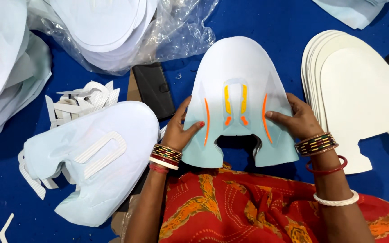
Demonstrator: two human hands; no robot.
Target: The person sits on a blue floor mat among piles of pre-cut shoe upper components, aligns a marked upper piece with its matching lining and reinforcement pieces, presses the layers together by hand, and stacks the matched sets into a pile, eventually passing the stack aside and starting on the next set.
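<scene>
the left hand (176, 132) and right hand (298, 119) pinch the two lower sides of a pale blue shoe upper piece (239, 85) with orange and yellow marks, thumbs pressed on top, held just above the lap. beyond, a stack of white cut pieces (361, 90) lies on the blue table (275, 22).

A shoe-upper panel (241, 90) sits at the centre of the worktop (275, 27), held at its near edges between the left hand (176, 132) and the right hand (299, 119). To its left lies a stack of similar panels (93, 157), with a heap of cut strips (84, 101) behind it. A flat wallet-like case (154, 87) lies between those strips and the held panel. Behind the case, a plastic bag of cut pieces (113, 31) rests. To the right lies a fanned stack of blank panels (361, 94).
</scene>
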